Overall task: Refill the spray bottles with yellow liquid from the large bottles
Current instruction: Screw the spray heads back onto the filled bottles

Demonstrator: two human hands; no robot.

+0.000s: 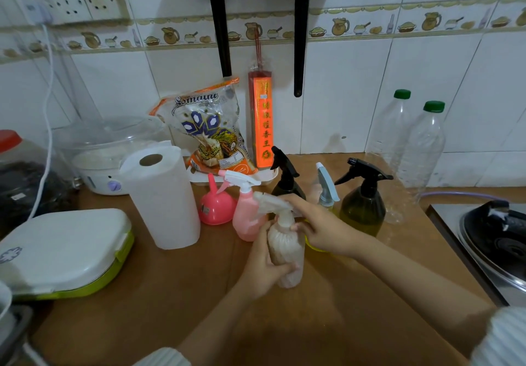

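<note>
A: Hands first. What does the left hand (263, 266) do?

B: Fingers curled round the lower body of a pale spray bottle (286, 247), gripping it upright on the wooden counter (170, 294). The bottle is blurred; its contents cannot be told.

A: The right hand (318, 230)?

B: It clasps the same bottle at the neck, just under the whitish trigger head, thumb against the shoulder and forefinger stretched over the top.

A: Containers round about?

B: Just behind the left hand, a pink spray bottle (246, 213) with a white and pink trigger. Beside that, a pink funnel (215, 204) turned mouth down. Behind the right hand, a dark bottle with a black sprayer (286, 176), a small one with a pale blue trigger (327, 186), and an olive-tinted bottle (363, 210) holding yellowish liquid in its lower half.

A: The large bottles?

B: Two clear bottles with green caps (410, 149), against the tiled wall, well apart from both hands. They look empty.

A: Left side?

B: A paper towel roll (162, 197), standing on end.
</note>
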